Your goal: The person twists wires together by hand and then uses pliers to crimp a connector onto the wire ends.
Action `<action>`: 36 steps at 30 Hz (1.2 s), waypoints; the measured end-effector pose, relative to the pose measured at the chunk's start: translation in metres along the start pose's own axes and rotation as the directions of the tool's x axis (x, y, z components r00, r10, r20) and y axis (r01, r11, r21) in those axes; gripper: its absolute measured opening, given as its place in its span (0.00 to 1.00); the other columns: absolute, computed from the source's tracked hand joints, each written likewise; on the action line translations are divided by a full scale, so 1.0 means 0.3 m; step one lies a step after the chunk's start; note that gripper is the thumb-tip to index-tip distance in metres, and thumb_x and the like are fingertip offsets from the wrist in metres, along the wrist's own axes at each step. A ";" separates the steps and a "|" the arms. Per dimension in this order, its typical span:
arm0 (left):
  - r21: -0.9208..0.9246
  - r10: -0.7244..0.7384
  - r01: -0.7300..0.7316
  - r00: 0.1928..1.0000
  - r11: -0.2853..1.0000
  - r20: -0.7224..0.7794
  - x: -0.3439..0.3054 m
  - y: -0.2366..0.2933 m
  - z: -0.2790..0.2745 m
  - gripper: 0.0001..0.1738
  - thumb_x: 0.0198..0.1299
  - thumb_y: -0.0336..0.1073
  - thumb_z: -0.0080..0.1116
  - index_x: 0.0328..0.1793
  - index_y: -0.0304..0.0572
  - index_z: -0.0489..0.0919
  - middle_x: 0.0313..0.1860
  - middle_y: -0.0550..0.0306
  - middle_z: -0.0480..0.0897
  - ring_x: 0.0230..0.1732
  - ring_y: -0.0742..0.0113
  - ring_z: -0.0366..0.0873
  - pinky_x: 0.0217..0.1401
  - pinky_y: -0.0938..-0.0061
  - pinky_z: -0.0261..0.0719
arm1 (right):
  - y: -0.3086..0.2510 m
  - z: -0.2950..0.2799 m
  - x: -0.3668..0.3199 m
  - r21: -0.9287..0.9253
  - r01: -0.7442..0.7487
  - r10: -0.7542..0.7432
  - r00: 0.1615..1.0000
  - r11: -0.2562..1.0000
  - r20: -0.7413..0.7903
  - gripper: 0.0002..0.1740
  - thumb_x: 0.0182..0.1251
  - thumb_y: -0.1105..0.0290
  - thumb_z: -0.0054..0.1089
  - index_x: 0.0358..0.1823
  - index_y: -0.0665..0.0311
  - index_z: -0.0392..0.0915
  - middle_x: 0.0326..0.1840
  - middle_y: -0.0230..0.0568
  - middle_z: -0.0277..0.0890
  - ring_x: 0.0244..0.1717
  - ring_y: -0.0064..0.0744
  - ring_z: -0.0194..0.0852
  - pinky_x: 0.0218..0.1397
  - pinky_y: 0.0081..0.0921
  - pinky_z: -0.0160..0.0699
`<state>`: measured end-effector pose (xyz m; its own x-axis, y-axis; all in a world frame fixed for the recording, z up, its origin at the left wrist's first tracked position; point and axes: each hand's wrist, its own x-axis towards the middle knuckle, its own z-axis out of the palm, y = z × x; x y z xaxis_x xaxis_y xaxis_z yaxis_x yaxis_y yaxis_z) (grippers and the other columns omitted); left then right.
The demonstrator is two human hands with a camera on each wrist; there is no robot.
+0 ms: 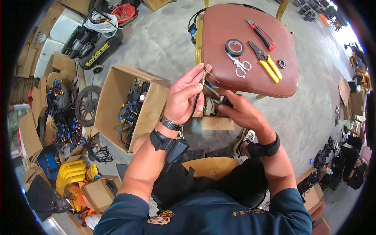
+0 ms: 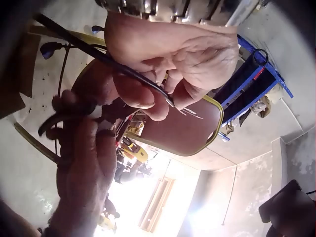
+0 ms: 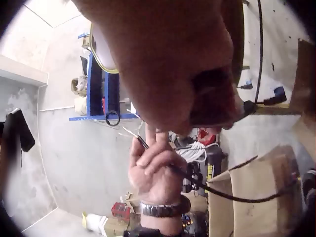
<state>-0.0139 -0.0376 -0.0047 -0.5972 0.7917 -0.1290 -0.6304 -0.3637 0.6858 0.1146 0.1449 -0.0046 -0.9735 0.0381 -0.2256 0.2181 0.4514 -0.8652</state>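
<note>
My left hand (image 1: 182, 98) pinches a black cable (image 2: 126, 69) near its end, thumb against fingers. Thin bare wires (image 2: 192, 114) stick out past the fingertips. Just to the right, in the head view, my right hand (image 1: 246, 111) grips a plier-like tool with dark handles (image 2: 54, 122). Its metal jaws point toward the cable end; the fingers hide much of it, and I cannot tell its exact kind. Beyond both hands stands a chair with a brown padded seat (image 1: 219, 43).
On the seat lie a red-black utility knife (image 1: 262, 35), black tape (image 1: 235, 47), folding scissors (image 1: 239, 66), yellow-handled wire strippers (image 1: 267, 64) and a small dark ring (image 1: 281, 63). A cardboard box (image 1: 107, 98) of cables stands left, near a black compressor (image 1: 94, 47).
</note>
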 end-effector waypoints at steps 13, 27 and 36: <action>0.422 -0.150 0.155 0.988 0.893 -0.045 -0.020 -0.065 0.005 0.33 0.64 0.24 0.53 0.78 0.36 0.65 0.76 0.46 0.69 0.18 0.78 0.75 0.22 0.83 0.75 | -0.007 -0.211 -0.162 -0.314 -0.145 0.212 0.959 0.938 0.189 0.17 0.64 0.64 0.64 0.48 0.67 0.78 0.37 0.58 0.81 0.42 0.59 0.79 0.44 0.45 0.77; 0.499 -0.176 0.197 0.980 0.844 -0.090 -0.036 -0.052 0.049 0.32 0.64 0.24 0.53 0.77 0.35 0.67 0.75 0.48 0.71 0.19 0.80 0.75 0.22 0.84 0.75 | -0.010 -0.213 -0.079 -0.316 0.016 0.017 0.995 0.949 0.100 0.16 0.61 0.64 0.63 0.39 0.72 0.77 0.36 0.60 0.80 0.43 0.59 0.80 0.45 0.45 0.77; 0.564 -0.247 0.253 0.965 0.786 -0.088 -0.043 -0.052 0.048 0.32 0.64 0.22 0.53 0.77 0.38 0.68 0.73 0.51 0.73 0.19 0.83 0.74 0.22 0.86 0.74 | -0.023 -0.216 -0.063 -0.393 -0.036 0.092 0.988 0.919 0.124 0.15 0.62 0.66 0.65 0.41 0.71 0.78 0.36 0.56 0.80 0.41 0.57 0.78 0.45 0.43 0.76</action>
<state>0.0107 -0.0352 -0.0035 -0.4640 0.8107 -0.3572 -0.3665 0.1914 0.9105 0.1270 0.1989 0.0347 -0.9333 -0.0313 -0.3577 0.2086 0.7636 -0.6111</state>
